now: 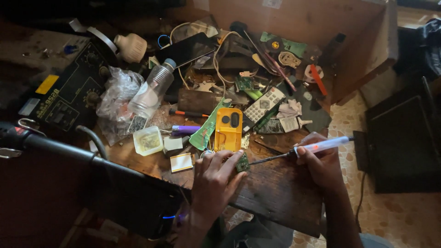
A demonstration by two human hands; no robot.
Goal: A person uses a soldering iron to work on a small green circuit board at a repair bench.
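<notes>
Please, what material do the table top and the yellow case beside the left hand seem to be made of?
Table top: probably wood, dark and worn, with visible grain and plank edges. Yellow case: likely moulded plastic, smooth and matte, with rounded corners and cut-out openings.

A yellow case lies on the cluttered desk, beside a grey remote. A clear bottle leans on a plastic bag, near a black station and a purple lighter.
</notes>
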